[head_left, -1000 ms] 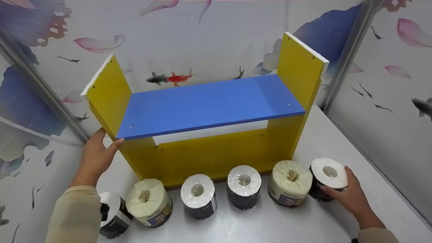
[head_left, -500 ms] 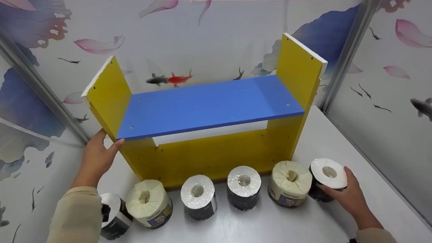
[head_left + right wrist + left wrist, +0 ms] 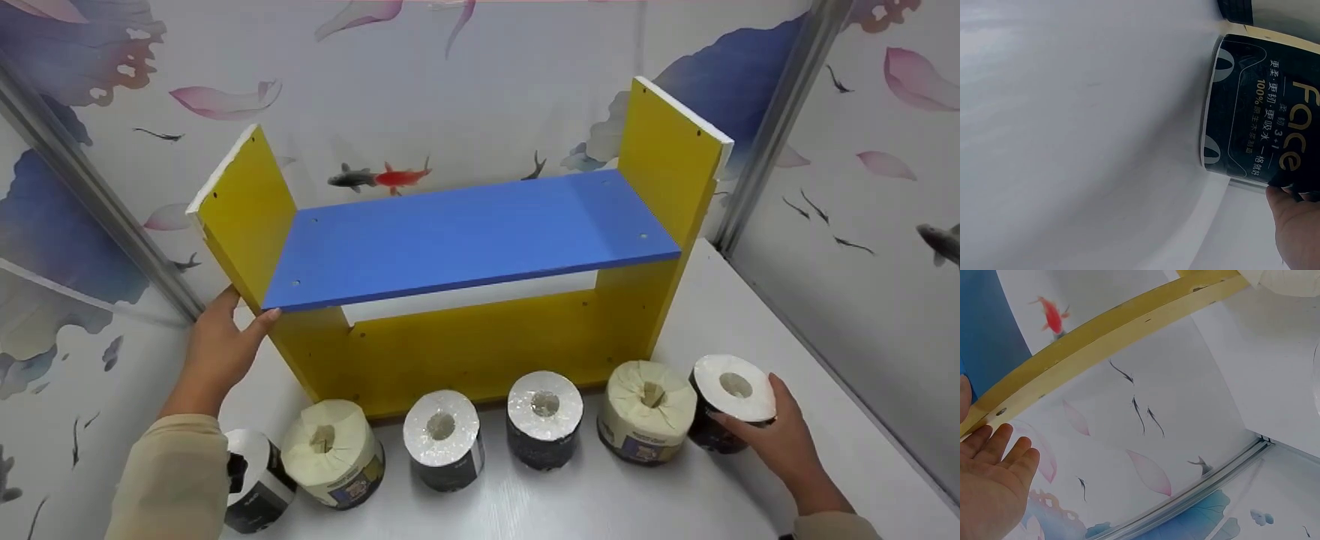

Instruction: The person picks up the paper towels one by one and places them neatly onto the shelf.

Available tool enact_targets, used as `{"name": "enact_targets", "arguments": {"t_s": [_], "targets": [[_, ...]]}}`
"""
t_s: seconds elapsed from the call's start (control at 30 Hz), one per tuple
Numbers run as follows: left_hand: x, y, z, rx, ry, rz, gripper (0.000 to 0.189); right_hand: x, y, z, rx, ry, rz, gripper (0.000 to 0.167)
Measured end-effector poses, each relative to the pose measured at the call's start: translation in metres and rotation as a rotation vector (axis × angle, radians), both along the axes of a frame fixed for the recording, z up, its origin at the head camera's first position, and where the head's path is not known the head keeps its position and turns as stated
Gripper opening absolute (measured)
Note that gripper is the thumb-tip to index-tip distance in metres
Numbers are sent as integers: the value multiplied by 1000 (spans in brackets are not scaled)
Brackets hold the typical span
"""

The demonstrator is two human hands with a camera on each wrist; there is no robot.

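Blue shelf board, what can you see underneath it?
Under the blue shelf board, between two yellow side boards, a yellow panel shows, with a white strip in the gap above it. The board's underside and whatever is behind the panel are hidden.

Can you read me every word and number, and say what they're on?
"Face": on the black-wrapped roll the right hand holds.
"100%原生木浆制造": same roll.
"更柔·更韧·更吸水 一格就好": same roll.
"柔韧 3+1": same roll.
Labels on the cream rolls and the other black-wrapped rolls: too small or blurred to read.
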State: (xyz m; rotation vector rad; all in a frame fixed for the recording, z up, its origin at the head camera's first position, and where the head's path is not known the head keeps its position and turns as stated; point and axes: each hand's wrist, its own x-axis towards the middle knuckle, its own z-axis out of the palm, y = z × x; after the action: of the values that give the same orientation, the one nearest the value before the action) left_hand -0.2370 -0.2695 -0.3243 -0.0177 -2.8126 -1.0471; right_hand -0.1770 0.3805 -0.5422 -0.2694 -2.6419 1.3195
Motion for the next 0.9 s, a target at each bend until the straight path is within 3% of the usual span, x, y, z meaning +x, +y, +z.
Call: {"name": "enact_targets", "arguments": {"t_s": [0.4, 0.77, 0.9], "targets": [[1, 2, 0, 6, 15, 11, 77, -3, -1, 14, 30, 17, 5, 104], [-2, -1, -2, 12, -23, 12, 81, -7, -3, 37, 27, 36, 15, 107], [-2, -2, -2, 4, -5, -4, 81, -7, -5, 51, 23, 35, -6, 108]]}}
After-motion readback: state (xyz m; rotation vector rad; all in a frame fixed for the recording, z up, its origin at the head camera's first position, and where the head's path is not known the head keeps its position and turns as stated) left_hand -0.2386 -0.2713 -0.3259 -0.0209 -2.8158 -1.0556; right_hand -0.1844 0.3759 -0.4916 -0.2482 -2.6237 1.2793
